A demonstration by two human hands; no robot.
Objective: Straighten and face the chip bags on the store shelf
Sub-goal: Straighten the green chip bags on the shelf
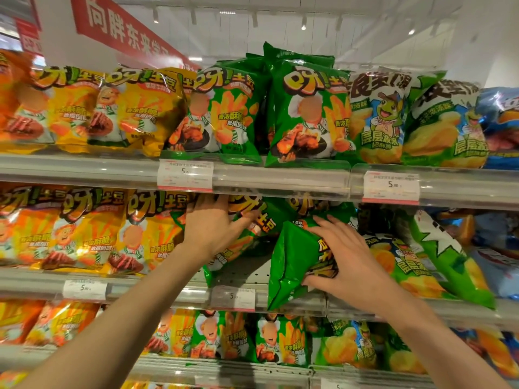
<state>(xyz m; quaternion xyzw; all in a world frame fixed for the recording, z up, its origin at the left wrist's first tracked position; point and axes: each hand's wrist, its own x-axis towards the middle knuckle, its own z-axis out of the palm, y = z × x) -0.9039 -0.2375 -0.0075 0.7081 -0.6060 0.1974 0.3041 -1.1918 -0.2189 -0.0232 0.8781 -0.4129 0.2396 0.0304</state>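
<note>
Two hands are up on the middle shelf [241,279] of a store snack rack. Left hand [210,223] lies on a tilted green foil chip bag [247,234] leaning back under the shelf above, fingers [244,220] straight and slightly spread, pressing against its front near the yellow lettering. Right hand [345,254] holds a second green foil chip bag [295,262] that's turned sideways at the near edge of the same shelf, its fingers [323,223] spread over the top and the thumb tucked underneath, so it's a loose grip round the bag. Just left of these sit yellow chip bags [146,231] facing out. To the right, green-and-blue wavy chip bags [401,265] lean over. White price tags [185,175] clip to the clear shelf rails.
</note>
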